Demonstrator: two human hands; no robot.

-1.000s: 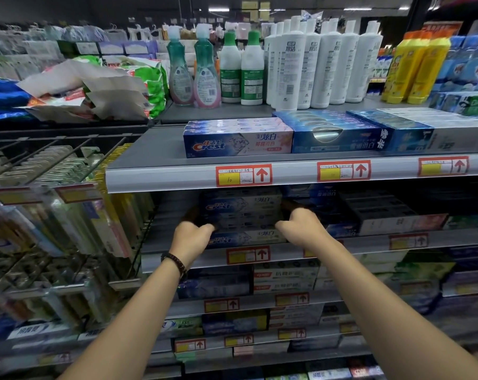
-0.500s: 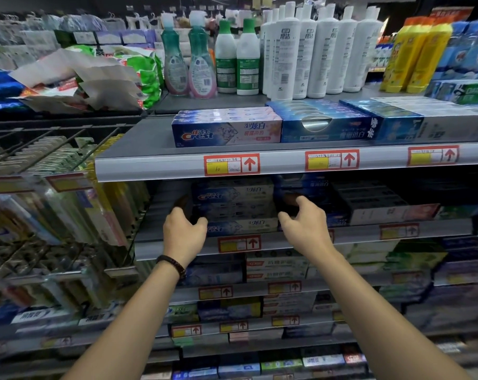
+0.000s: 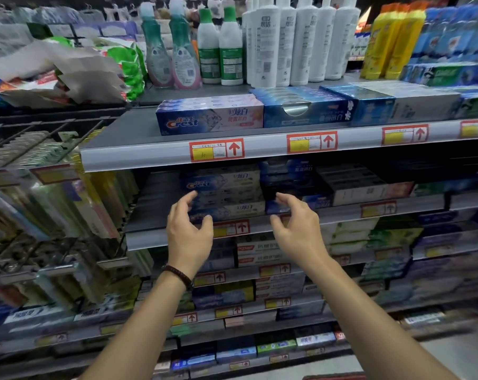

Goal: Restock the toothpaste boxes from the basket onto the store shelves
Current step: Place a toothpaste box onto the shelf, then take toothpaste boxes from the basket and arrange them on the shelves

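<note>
Hovering both hands in front of the second shelf (image 3: 150, 238), nothing held.

Left hand (image 3: 188, 234): fingers loosely curved, thumb spread away from them, back of the hand toward the camera, no grasp on anything. Dark beaded bracelet (image 3: 178, 275) on that wrist.

Right hand (image 3: 296, 229): same shape mirrored, with fingers half-bent and thumb apart, also gripping nothing.

The hands flank the Crest stack (image 3: 226, 193), one at each front corner. The left index tip overlaps the stack's left end in view, but I can't tell if it touches. Same for the right fingertips at the right end.

Crest stack: blue-white toothpaste boxes lying flat, long side out, several high, on the second shelf close to its front lip. Just right of it are dark blue boxes (image 3: 295, 185), then grey-black boxes (image 3: 364, 185).

Top shelf (image 3: 139, 160): a row of pink-blue Crest boxes (image 3: 210, 116) touches blue window boxes (image 3: 300, 108) on its right. Red-yellow price tags (image 3: 217, 150) sit on the rail.

Standing upright behind those:
- teal bottles (image 3: 169, 50)
- green-capped bottles (image 3: 221, 50)
- white bottles (image 3: 287, 37)
- yellow bottles (image 3: 391, 39)

Toothbrush racks (image 3: 40, 201) are at far left, blurred. The lower shelves (image 3: 259, 305) hold more boxes, print too blurred to read.
</note>
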